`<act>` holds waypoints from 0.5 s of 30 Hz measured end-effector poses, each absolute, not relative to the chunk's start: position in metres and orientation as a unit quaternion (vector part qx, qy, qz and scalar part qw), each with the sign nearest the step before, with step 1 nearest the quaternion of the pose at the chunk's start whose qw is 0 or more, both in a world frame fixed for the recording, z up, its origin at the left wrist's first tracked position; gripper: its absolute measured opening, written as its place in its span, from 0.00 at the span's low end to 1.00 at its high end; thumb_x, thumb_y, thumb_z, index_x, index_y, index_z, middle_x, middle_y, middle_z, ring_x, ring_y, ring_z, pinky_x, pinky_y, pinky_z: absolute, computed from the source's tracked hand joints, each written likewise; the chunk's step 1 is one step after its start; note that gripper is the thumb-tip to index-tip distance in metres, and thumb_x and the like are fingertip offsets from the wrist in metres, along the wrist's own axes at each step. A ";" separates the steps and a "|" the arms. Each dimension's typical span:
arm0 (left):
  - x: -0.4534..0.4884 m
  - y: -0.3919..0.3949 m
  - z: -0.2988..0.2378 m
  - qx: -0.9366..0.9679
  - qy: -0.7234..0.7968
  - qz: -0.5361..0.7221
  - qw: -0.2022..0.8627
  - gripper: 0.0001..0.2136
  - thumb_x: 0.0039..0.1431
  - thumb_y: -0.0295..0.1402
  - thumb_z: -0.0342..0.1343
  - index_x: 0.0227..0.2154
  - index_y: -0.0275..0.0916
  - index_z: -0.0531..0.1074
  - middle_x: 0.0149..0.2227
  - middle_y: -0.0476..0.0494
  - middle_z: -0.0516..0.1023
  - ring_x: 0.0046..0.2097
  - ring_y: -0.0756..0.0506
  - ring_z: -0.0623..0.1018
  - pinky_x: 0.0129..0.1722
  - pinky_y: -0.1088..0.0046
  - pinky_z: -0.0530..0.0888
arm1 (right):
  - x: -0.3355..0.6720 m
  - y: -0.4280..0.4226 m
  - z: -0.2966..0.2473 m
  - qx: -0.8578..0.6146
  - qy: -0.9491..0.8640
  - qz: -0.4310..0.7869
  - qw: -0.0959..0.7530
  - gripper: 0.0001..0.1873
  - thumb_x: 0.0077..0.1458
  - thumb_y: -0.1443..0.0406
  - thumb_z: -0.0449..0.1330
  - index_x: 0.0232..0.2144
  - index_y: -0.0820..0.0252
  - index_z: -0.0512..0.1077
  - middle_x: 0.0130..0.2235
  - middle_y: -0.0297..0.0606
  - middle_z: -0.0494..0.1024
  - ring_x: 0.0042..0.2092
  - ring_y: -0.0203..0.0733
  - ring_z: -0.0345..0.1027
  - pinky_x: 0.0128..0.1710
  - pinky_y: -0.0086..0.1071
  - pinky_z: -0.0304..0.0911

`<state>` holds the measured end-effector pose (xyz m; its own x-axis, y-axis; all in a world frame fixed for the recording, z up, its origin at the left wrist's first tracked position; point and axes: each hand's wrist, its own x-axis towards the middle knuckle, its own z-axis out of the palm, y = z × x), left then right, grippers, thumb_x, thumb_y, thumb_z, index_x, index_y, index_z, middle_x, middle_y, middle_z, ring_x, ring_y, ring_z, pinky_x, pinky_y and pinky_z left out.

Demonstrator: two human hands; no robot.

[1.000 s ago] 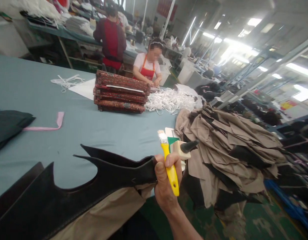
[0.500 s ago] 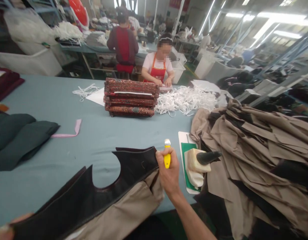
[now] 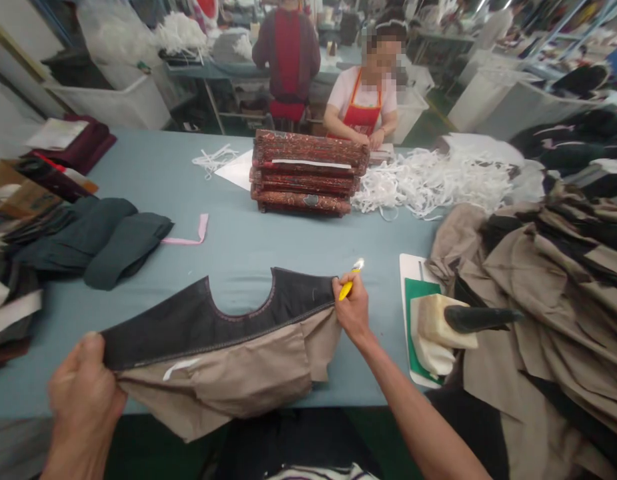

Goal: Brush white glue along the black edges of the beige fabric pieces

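Note:
A garment piece (image 3: 238, 353) stretches between both hands above the table's near edge. Its black upper band (image 3: 173, 320) has a rounded cut-out, and khaki cloth hangs below. My left hand (image 3: 85, 383) is closed on the band's left end. At the other end, my right hand (image 3: 353, 307) pinches the corner and also holds a small yellow-handled tool (image 3: 346, 289) with a shiny tip. The tool's exact kind is unclear. A white strip (image 3: 181, 367) shows on the khaki cloth near the left hand.
Rolled patterned cloth (image 3: 308, 173) is stacked on the blue-grey table (image 3: 228, 243), beside white strips (image 3: 428, 180). At right are a green pad (image 3: 419, 290), a block with a dark handle (image 3: 438, 323) and piled khaki cloth (image 3: 553, 280). Dark green cloth (image 3: 118, 237) lies left. A co-worker (image 3: 363, 100) works opposite.
The garment piece now lies flatter and faces me more, its left end raised. My left hand has come fully into view. The yellow tool has tilted, and the view has shifted left and downward.

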<state>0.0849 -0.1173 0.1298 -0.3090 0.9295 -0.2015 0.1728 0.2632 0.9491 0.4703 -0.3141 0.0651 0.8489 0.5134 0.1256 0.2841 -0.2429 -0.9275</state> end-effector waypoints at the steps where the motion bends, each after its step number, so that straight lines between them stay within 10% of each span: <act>1: 0.084 -0.103 0.121 0.403 0.671 0.440 0.440 0.07 0.69 0.38 0.57 0.35 0.43 0.70 0.25 0.58 0.72 0.29 0.49 0.75 0.41 0.71 0.82 | 0.472 -0.309 0.055 -0.794 -0.251 0.096 0.545 0.18 0.63 0.47 0.57 0.36 0.54 0.64 0.32 0.31 0.70 0.33 0.38 0.62 0.37 0.33 0.61; 4: 0.081 -0.081 0.089 0.392 0.663 0.346 0.535 0.16 0.76 0.44 0.48 0.37 0.40 0.73 0.30 0.50 0.80 0.32 0.46 0.80 0.40 0.66 0.82 | 0.472 -0.295 0.028 -0.835 -0.239 0.091 0.488 0.19 0.65 0.47 0.57 0.39 0.57 0.68 0.33 0.32 0.72 0.32 0.38 0.64 0.38 0.35 0.63; 8: 0.066 -0.091 0.046 0.378 0.651 0.211 0.624 0.12 0.67 0.41 0.63 0.40 0.35 0.77 0.34 0.39 0.85 0.34 0.43 0.84 0.35 0.69 0.80 | 0.460 -0.292 0.002 -0.878 -0.235 0.095 0.406 0.22 0.66 0.47 0.59 0.44 0.59 0.71 0.40 0.37 0.78 0.36 0.40 0.70 0.43 0.39 0.68; 15: 0.041 -0.096 0.006 0.367 0.629 0.189 0.658 0.08 0.71 0.34 0.62 0.45 0.35 0.77 0.39 0.45 0.83 0.35 0.47 0.83 0.37 0.69 0.81 | 0.405 -0.310 -0.007 -0.916 -0.240 0.094 0.307 0.30 0.62 0.40 0.51 0.48 0.58 0.68 0.50 0.54 0.81 0.47 0.56 0.75 0.48 0.45 0.66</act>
